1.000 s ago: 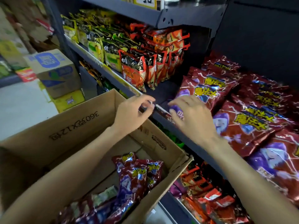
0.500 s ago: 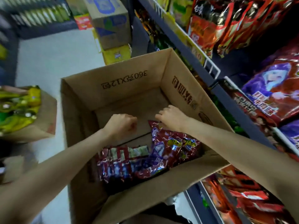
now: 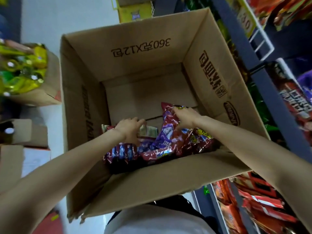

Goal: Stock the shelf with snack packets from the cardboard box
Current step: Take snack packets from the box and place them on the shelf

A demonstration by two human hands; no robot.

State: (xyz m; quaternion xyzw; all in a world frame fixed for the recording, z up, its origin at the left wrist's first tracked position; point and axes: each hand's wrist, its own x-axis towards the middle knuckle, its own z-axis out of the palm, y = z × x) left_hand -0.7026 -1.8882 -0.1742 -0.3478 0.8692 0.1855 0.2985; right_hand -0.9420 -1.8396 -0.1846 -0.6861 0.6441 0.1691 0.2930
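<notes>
The remaining snack packets [image 3: 162, 144] lie heaped at the near end of the cardboard box [image 3: 135, 68], beside the shelf [image 3: 263, 76] on the right. They look light, crinkly and slippery — air-puffed foil, best taken by a sealed edge or corner. The right hand [image 3: 184, 117] pinches the far edge of the top red packet [image 3: 168, 125]; the left hand [image 3: 130, 129] rests on the packets, fingers curled downward — whether it grips one I cannot tell. The near flap hides the heap's base.

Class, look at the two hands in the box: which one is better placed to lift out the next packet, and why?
Right. The right hand already grips the upper edge of the red-purple packet; the left hand only reaches among the packets lying lower.
</notes>
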